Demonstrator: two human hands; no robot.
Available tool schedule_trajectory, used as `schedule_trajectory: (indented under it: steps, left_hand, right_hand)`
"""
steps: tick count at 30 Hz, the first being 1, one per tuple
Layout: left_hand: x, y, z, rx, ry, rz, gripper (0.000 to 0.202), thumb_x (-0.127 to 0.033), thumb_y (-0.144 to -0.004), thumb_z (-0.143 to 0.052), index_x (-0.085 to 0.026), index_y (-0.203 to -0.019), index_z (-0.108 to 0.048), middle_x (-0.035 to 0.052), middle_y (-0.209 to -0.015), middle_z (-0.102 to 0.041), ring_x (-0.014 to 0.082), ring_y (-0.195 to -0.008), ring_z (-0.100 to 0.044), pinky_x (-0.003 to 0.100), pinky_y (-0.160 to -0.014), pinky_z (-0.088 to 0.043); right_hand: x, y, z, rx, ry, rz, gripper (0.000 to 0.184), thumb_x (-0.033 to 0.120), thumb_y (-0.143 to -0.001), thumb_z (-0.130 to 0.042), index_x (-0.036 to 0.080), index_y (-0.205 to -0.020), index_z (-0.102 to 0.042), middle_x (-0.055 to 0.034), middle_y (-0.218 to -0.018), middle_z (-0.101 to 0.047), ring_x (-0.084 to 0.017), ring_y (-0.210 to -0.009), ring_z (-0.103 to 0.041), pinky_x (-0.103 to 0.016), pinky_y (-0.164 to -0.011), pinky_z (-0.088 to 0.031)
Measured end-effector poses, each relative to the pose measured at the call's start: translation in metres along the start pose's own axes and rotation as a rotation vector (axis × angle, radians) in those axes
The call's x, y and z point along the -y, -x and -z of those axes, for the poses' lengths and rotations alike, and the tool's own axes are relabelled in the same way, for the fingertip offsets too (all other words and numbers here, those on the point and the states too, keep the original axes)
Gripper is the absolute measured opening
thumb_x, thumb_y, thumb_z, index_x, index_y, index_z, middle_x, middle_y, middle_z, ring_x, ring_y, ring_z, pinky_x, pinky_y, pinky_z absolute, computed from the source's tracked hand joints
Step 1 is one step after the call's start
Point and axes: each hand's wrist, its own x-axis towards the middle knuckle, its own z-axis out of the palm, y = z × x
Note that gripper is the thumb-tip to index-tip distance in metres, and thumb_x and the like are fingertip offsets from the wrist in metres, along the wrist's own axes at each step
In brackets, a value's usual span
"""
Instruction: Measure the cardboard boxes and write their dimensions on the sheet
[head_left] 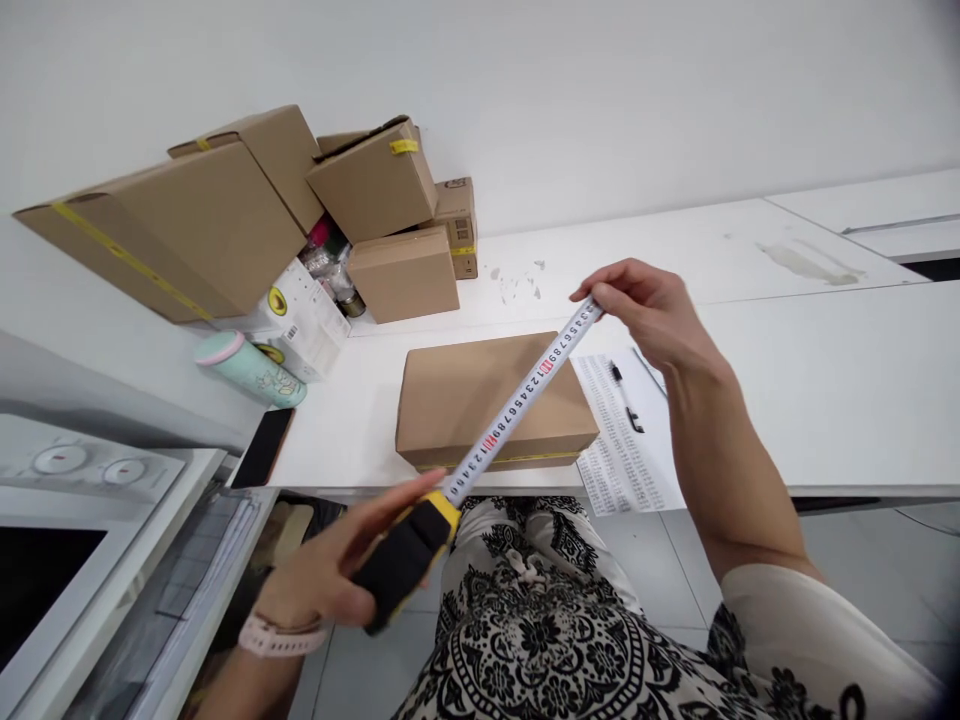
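My left hand (330, 570) grips the black-and-yellow case of a tape measure (401, 565), low and in front of the table edge. The white blade (517, 400) runs up and to the right, above a closed brown cardboard box (457, 390) lying on the white table (825, 400). My right hand (645, 310) pinches the blade's far end between thumb and fingers, past the box's back right corner. The blade crosses the box lid diagonally, and I cannot tell whether it touches the lid.
Right of the box lies a printed sheet (622, 450) with a black pen (625, 395) on it. A stack of cardboard boxes (225, 210) fills the back left, with a mint-green bottle (251, 368), a white carton (304, 315) and a dark phone (262, 447) nearby.
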Motion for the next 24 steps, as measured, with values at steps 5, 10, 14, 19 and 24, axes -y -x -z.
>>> schedule_trajectory:
  steps: [5, 10, 14, 19, 24]
  left_hand:
    - [0.041, -0.038, -0.050, 0.251, 0.238, 0.010, 0.109, -0.037, -0.055, -0.096, -0.027, -0.151, -0.045, 0.0102, -0.122, -0.063, 0.0260, -0.103, -0.063, 0.038, -0.090, -0.051]
    - [0.046, -0.056, -0.093, 0.221, 0.329, -0.007, 0.103, -0.033, -0.059, -0.093, -0.025, -0.150, -0.045, 0.0118, -0.119, -0.063, 0.0298, -0.104, -0.064, 0.044, -0.091, -0.050]
    - [0.053, -0.059, -0.109, 0.127, 0.327, -0.034, 0.100, -0.032, -0.058, -0.093, -0.027, -0.147, -0.048, 0.0090, -0.118, -0.065, 0.0290, -0.106, -0.063, 0.042, -0.092, -0.049]
    - [0.055, -0.064, -0.110, 0.066, 0.327, -0.041, 0.095, -0.029, -0.057, -0.093, -0.027, -0.143, -0.053, 0.0074, -0.117, -0.066, 0.0292, -0.110, -0.063, 0.042, -0.095, -0.048]
    - [0.054, -0.063, -0.111, 0.070, 0.379, -0.032, 0.097, -0.031, -0.056, -0.092, -0.028, -0.144, -0.052, 0.0091, -0.124, -0.066, 0.0348, -0.119, -0.060, 0.049, -0.104, -0.043]
  right_hand:
    - [-0.047, -0.035, -0.032, 0.224, -0.014, -0.110, 0.021, 0.038, -0.085, -0.074, 0.019, -0.089, -0.070, -0.0069, -0.089, -0.076, -0.020, -0.087, -0.067, -0.040, -0.084, -0.053]
    - [-0.082, -0.045, -0.062, 0.349, -0.037, -0.231, 0.019, 0.036, -0.084, -0.075, 0.018, -0.089, -0.069, -0.0069, -0.088, -0.077, -0.016, -0.077, -0.063, -0.036, -0.078, -0.052]
    - [-0.089, -0.045, -0.072, 0.368, -0.056, -0.248, 0.019, 0.034, -0.081, -0.077, 0.018, -0.087, -0.068, -0.0063, -0.088, -0.077, -0.015, -0.073, -0.062, -0.035, -0.076, -0.051]
    - [-0.094, -0.048, -0.078, 0.348, -0.026, -0.259, 0.017, 0.031, -0.078, -0.078, 0.019, -0.083, -0.068, -0.0061, -0.086, -0.076, -0.017, -0.075, -0.064, -0.035, -0.076, -0.051]
    - [-0.096, -0.048, -0.078, 0.354, 0.031, -0.259, 0.015, 0.029, -0.076, -0.079, 0.020, -0.079, -0.068, -0.0042, -0.082, -0.074, -0.017, -0.075, -0.064, -0.033, -0.072, -0.051]
